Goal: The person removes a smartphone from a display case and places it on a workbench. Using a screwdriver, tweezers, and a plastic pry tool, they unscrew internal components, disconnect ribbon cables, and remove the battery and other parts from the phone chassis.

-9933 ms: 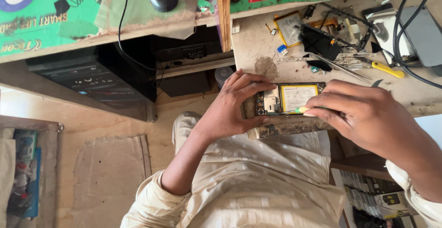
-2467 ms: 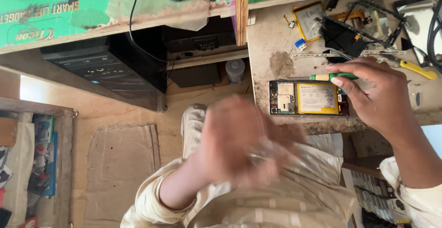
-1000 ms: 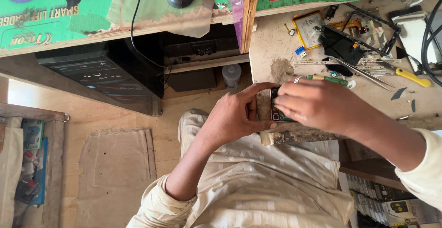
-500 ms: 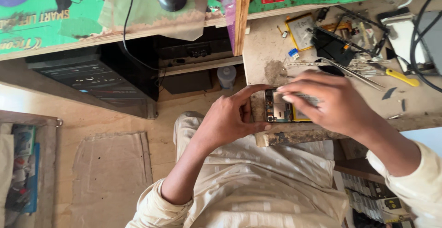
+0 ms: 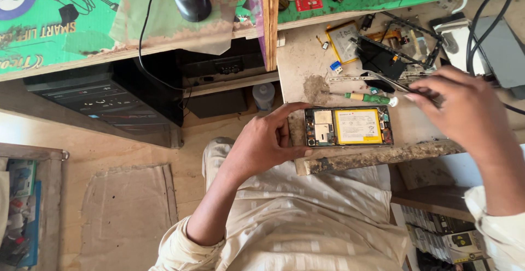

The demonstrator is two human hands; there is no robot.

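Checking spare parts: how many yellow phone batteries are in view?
2. One sits inside the opened phone that the left hand steadies; a loose battery lies farther back on the bench. Clutter may hide others.

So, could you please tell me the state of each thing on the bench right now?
phone: back cover off, yellow battery exposed, lying flat
left hand: gripping the phone's end
right hand: pinching thin metal tweezers
screwdriver: lying loose beside the phone
loose battery: lying apart on the bench
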